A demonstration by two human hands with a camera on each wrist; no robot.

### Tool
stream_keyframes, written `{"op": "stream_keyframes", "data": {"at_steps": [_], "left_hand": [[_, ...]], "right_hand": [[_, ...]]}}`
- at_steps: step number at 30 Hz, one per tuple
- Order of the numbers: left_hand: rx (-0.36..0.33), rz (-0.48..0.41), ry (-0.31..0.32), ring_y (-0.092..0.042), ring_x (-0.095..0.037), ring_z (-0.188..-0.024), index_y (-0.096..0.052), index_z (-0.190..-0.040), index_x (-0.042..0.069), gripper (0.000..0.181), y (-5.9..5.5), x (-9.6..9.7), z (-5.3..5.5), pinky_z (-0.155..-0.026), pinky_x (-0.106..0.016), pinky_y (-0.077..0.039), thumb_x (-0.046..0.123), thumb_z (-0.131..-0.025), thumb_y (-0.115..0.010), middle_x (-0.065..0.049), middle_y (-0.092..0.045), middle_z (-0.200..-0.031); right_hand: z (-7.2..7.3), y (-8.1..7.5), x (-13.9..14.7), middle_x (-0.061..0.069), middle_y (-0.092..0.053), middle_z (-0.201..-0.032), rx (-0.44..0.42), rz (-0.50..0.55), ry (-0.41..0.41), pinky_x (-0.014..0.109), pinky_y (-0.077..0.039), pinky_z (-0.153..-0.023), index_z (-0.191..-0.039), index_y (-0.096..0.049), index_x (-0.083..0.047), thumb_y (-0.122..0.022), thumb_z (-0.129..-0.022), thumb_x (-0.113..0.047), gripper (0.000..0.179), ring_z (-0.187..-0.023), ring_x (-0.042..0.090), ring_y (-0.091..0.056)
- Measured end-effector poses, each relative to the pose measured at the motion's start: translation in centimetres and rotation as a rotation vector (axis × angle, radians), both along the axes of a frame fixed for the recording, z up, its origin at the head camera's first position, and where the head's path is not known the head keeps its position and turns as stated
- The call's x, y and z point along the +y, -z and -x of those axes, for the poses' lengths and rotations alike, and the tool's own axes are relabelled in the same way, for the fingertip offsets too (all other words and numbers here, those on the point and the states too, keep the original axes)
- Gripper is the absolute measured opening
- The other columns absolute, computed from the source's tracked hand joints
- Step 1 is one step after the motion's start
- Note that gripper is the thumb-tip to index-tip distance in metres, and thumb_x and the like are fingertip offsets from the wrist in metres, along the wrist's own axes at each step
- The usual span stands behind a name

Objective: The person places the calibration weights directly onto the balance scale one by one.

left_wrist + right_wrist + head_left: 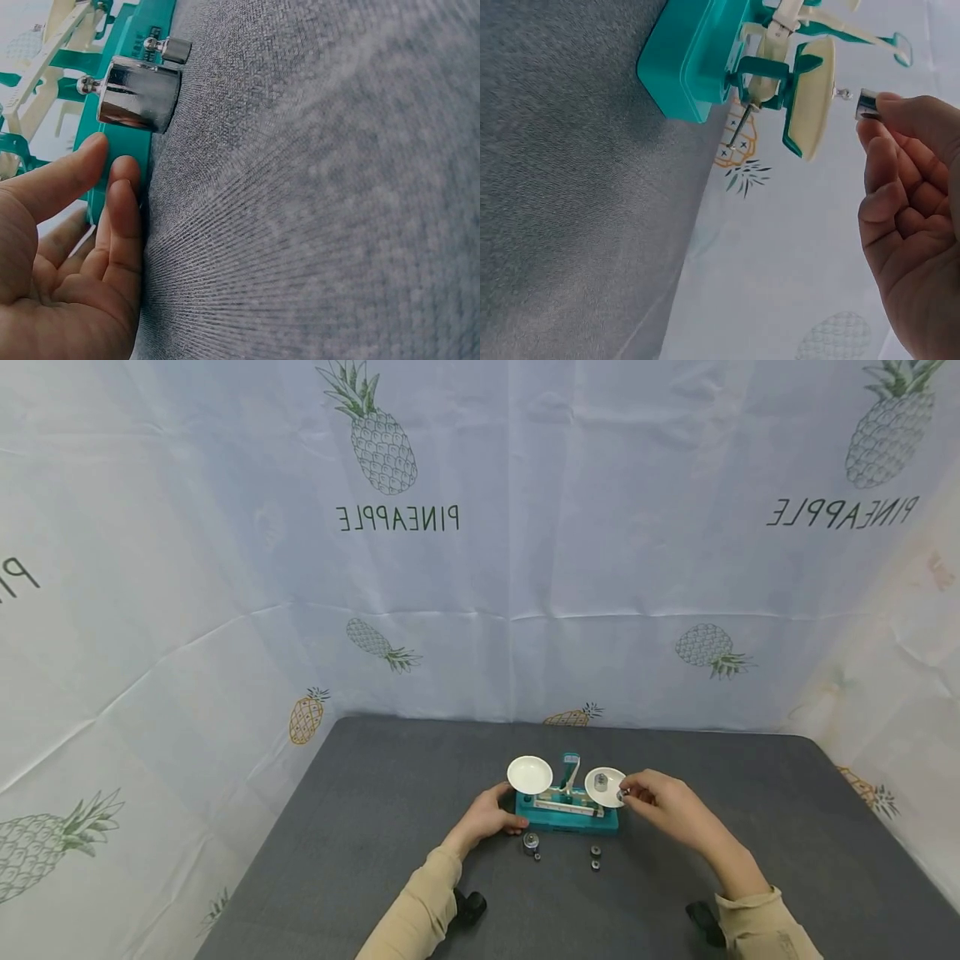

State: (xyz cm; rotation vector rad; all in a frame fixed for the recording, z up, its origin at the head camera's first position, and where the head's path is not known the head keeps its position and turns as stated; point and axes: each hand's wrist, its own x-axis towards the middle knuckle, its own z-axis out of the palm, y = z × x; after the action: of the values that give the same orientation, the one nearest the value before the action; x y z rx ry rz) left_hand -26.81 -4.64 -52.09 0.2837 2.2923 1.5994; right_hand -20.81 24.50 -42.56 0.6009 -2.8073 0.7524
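Balance scale and weights on a desk (420, 777). The teal balance scale (567, 826) stands near the far edge, about midway between the far corners. The left hand (486, 815) grips the left end of the base, fingers curled partway around it, presumably to steady the frame. The right hand (667, 806) pinches a small weight (868, 105) between thumb and fingers closed to its width, held above the right pan (604, 801); so slight a piece seems to suit fingertips alone. A second weight (601, 782) stands in that pan. Four loose weights (531, 844) stand before the base, away from the far edge, probably for easy reach.
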Motion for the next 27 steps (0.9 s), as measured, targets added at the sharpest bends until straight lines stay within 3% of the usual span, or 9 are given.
{"op": "stream_keyframes", "data": {"at_steps": [11,27], "left_hand": [[0.001,-0.013,-0.004,-0.060,-0.011,-0.057,-0.041,-0.137,0.000,0.072,-0.3,0.2,-0.2,-0.057,-0.030,-0.055,0.007,-0.074,-0.076,-0.013,-0.063,-0.088],[0.005,-0.008,-0.006,-0.060,-0.010,-0.056,-0.043,-0.136,0.000,0.071,-0.2,0.1,-0.2,-0.056,-0.029,-0.055,0.007,-0.073,-0.076,-0.012,-0.064,-0.086]], "right_hand": [[2.2,0.6,-0.1,0.001,-0.062,-0.086,-0.095,-0.025,0.040,0.024,-0.044,-0.057,-0.103,-0.066,-0.005,-0.062,-0.088,-0.012,0.017,-0.072,0.008,-0.051],[3.3,1.3,-0.6,0.004,-0.062,-0.087,-0.090,-0.072,0.012,0.025,-0.045,-0.057,-0.103,-0.066,-0.002,-0.062,-0.087,-0.010,0.018,-0.073,0.010,-0.054]]}}
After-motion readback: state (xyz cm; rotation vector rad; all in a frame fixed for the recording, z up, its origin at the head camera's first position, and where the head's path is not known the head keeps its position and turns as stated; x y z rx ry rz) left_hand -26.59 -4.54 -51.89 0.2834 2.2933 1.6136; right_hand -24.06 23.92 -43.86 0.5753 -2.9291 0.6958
